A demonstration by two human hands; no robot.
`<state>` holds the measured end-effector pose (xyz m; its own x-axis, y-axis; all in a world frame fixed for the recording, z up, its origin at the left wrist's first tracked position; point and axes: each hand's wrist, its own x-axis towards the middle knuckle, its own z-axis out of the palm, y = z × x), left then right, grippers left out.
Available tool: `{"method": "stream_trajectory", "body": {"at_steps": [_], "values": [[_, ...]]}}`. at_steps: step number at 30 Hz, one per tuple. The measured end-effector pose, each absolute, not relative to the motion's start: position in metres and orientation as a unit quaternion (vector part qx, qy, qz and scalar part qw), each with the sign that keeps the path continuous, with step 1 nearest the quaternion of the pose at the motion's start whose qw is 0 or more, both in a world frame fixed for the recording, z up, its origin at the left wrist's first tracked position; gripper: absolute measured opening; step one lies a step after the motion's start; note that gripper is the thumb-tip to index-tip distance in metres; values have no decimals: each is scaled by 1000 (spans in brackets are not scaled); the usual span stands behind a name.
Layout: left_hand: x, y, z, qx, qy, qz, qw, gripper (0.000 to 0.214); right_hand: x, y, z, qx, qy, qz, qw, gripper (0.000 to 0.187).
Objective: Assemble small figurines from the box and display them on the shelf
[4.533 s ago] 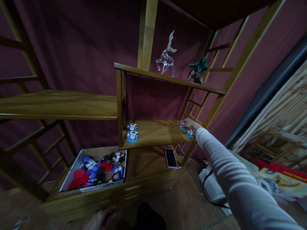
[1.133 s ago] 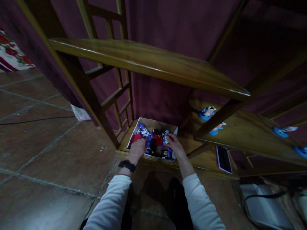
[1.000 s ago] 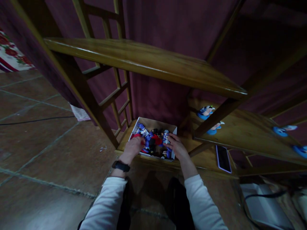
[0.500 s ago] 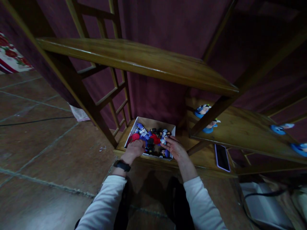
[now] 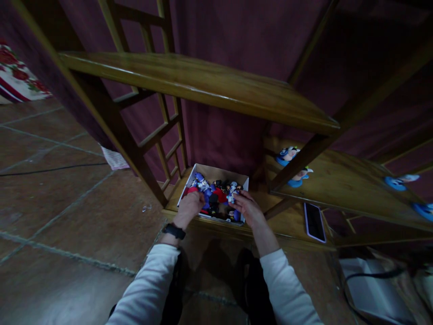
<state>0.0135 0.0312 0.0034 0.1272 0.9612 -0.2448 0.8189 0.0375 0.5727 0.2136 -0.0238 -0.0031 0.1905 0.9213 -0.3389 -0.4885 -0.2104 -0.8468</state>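
Observation:
A shallow white cardboard box (image 5: 219, 169) stands on the low wooden shelf, filled with small toy figurines in blue, white, red and black. My left hand (image 5: 190, 206) is curled over the box's left side, its fingertips partly hidden behind the knuckles. A red piece (image 5: 192, 190) shows just beyond it, and whatever those fingers grip is hidden. At the box's right side, my right hand (image 5: 249, 208) pinches a small white-and-blue figurine (image 5: 232, 195) between thumb and fingers, above the others. A dark-clothed figurine (image 5: 213, 203) lies between the two hands.
A wooden shelf board (image 5: 199, 85) juts out above the box. To the right are a phone (image 5: 314, 222) and several blue-based figurines (image 5: 295, 179) on a raised shelf. A lattice side frame (image 5: 158, 133) rises at left. A grey bin (image 5: 372, 289) and cable lie lower right.
My left hand has moved slightly up and over the red piece, covering more of it. My right hand keeps the white-and-blue figurine almost in place. The view has shifted slightly.

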Motion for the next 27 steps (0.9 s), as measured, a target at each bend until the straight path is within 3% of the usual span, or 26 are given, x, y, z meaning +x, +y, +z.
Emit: {"method": "stream_trajectory", "body": {"at_steps": [3, 8, 11, 27], "values": [[17, 33, 6, 640, 649, 195, 363, 9, 212, -25, -3, -505, -233, 585, 590, 30], [35, 28, 9, 405, 572, 331, 632, 13, 205, -27, 1, -495, -243, 559, 619, 32], [44, 22, 11, 297, 534, 344, 713, 18, 199, -28, 3, -491, -267, 538, 630, 33], [60, 13, 12, 183, 453, 364, 793, 11, 196, -22, -7, -540, -438, 389, 604, 29]]}}
